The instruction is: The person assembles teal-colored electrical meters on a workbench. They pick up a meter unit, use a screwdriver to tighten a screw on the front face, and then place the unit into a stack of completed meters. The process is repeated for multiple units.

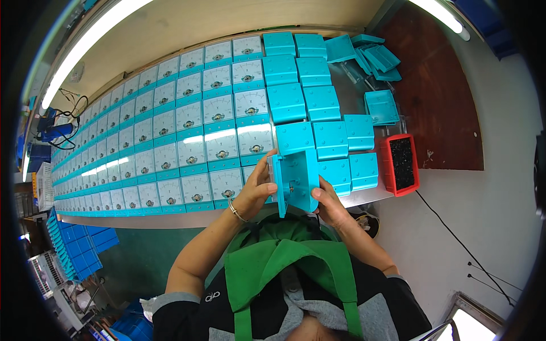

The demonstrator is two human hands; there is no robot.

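Note:
In front of my chest, my left hand [257,188] grips a panel meter [280,196] edge-on, fingers around its clear front and thumb on its side. My right hand [331,203] holds a teal plastic housing [309,179] by its near right edge. The housing stands on its side, its hollow turned toward the back of the meter. The two parts lie close together; a small metal piece shows between them. Whether they touch cannot be made out. Just beyond my hands, teal housings [294,137] sit in rows, closed backs up.
Rows of white-faced panel meters [218,108] with teal lower edges cover the table to the left. Loose teal housings [380,57] are heaped at the far right, with another housing [381,108] nearer. A red bin [414,181] of small black parts stands at the right edge. Blue crates [79,244] are lower left.

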